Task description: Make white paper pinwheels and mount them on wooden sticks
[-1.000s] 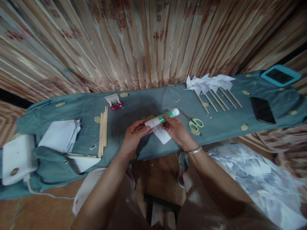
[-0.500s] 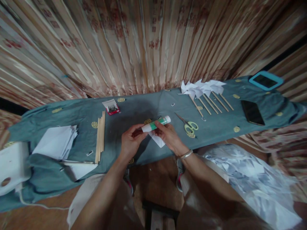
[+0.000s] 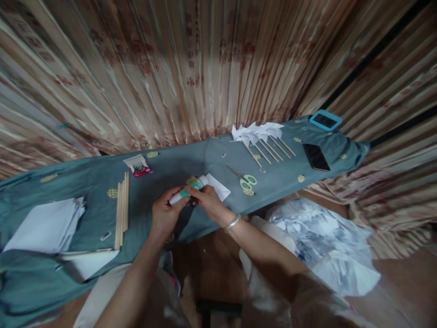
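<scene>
Both of my hands grip a white and green glue stick (image 3: 188,191) above the cloth. My left hand (image 3: 166,210) pinches its left end, and my right hand (image 3: 209,200) has its thumb and fingers around the right part. Just beyond my right hand lies a folded white paper (image 3: 218,187), partly covered by the hand. To the right, scissors (image 3: 246,181) with pale green handles rest on the cloth. Left of my hands, several wooden sticks (image 3: 122,209) lie side by side, near a red and white box (image 3: 138,165) of small metal pieces.
Several white paper pinwheels (image 3: 256,133) on sticks lie at the back right, with a black phone (image 3: 317,157) and a blue-framed device (image 3: 325,120) beyond. A stack of white paper (image 3: 44,224) sits at left. A clear bag of white paper (image 3: 321,241) stands below the table edge at right.
My view has swung to the right, so the table's things sit further left. The glue stick stays in both hands, and the folded paper now shows beyond my right hand.
</scene>
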